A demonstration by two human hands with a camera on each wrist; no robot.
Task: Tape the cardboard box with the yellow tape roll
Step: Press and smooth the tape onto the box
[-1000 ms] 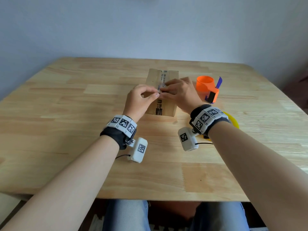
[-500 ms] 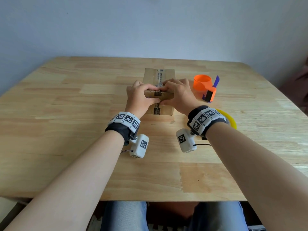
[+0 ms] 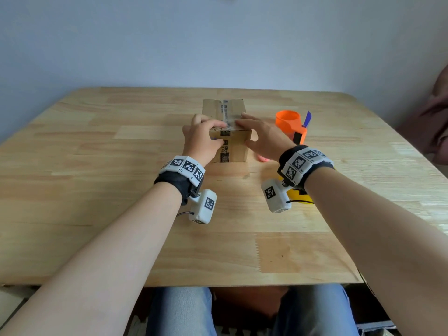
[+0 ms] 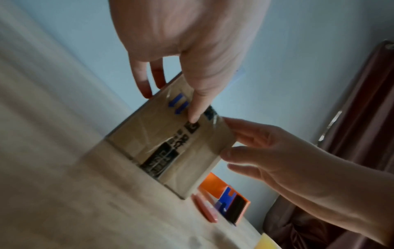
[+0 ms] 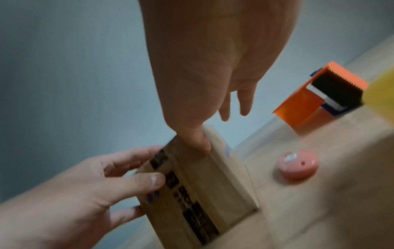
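The cardboard box [image 3: 236, 147] stands in the middle of the table, and a strip of clear tape [image 3: 228, 116] runs along its top seam. My left hand [image 3: 213, 134] grips the box's near top edge, fingers curled over the top and thumb [image 4: 193, 116] pressed on the front face. My right hand [image 3: 244, 130] lies flat on the top at the right, with its thumb against the front right corner. The yellow tape roll [image 3: 299, 196] lies on the table, mostly hidden under my right wrist.
An orange tape dispenser [image 3: 291, 124] with a blue handle stands right of the box. A small pink round object [image 5: 297, 166] lies on the table beside the box's right front corner. A dark curtain [image 4: 362, 118] hangs at the far right.
Both hands have come from pinching at the top seam down to the box's near edge. The right hand's fingers have flattened out on the top.
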